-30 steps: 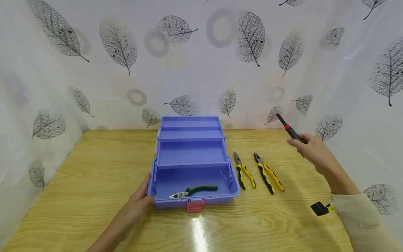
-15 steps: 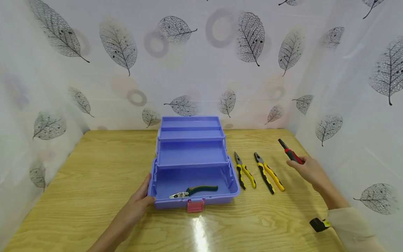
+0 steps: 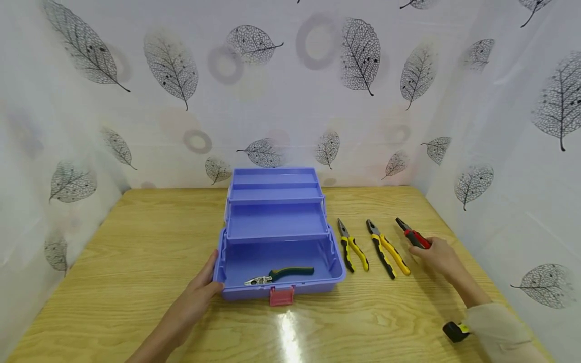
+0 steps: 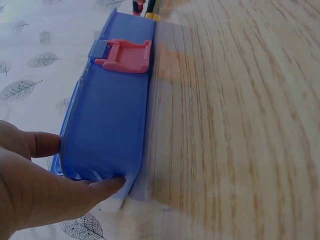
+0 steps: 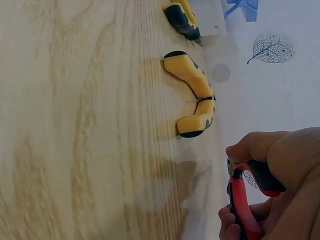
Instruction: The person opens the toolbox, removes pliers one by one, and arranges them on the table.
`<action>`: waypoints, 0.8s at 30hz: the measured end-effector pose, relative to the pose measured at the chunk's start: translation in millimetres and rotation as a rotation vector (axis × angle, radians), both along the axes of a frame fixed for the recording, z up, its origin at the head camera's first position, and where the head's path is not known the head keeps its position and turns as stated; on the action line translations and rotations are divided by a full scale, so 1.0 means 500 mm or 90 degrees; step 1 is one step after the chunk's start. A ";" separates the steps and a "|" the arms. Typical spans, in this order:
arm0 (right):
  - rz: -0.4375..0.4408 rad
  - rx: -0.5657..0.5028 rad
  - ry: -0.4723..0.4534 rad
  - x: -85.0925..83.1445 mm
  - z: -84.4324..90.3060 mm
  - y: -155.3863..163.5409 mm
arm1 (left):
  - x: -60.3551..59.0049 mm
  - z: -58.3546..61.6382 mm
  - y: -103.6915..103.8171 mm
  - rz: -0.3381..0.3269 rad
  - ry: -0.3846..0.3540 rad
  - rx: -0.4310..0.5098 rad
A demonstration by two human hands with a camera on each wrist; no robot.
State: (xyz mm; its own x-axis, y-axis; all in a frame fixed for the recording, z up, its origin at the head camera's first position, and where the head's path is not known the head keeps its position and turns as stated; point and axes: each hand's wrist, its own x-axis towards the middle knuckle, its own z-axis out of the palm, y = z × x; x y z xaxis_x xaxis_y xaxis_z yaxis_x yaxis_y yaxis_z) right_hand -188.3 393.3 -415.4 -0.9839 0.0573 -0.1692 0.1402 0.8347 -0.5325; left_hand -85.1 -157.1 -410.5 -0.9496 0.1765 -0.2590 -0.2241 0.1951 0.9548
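Note:
An open lilac toolbox (image 3: pixel 278 229) with stepped trays and a pink latch (image 3: pixel 281 296) stands mid-table; green-handled pliers (image 3: pixel 279 275) lie in its bottom. My left hand (image 3: pixel 199 290) holds its front left corner, thumb on the rim, and the left wrist view shows the fingers (image 4: pixel 70 192) against the box wall (image 4: pixel 107 125). My right hand (image 3: pixel 438 256) grips red-and-black pliers (image 3: pixel 412 236) low over the table, at the right of two yellow-handled pliers (image 3: pixel 353 247) (image 3: pixel 387 248). In the right wrist view the red handles (image 5: pixel 245 207) sit inside my curled fingers.
The wooden table (image 3: pixel 136 262) is enclosed by leaf-patterned white curtains at the back and both sides. A black-and-yellow strap (image 3: pixel 455 330) sits on my right wrist. Yellow handle ends (image 5: pixel 192 92) lie close to my right hand.
My right hand has come down from above the table's far right with the red-and-black pliers, lowering them to the table beside the yellow pliers. The left hand and toolbox have stayed still.

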 end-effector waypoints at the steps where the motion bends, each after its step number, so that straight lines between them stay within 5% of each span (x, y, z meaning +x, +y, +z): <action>1: 0.000 0.004 -0.002 0.000 -0.001 -0.001 | 0.000 0.000 0.000 0.000 -0.001 -0.001; 24: 0.038 0.078 0.057 -0.002 -0.042 0.000 | 0.002 0.001 0.000 -0.001 -0.002 0.006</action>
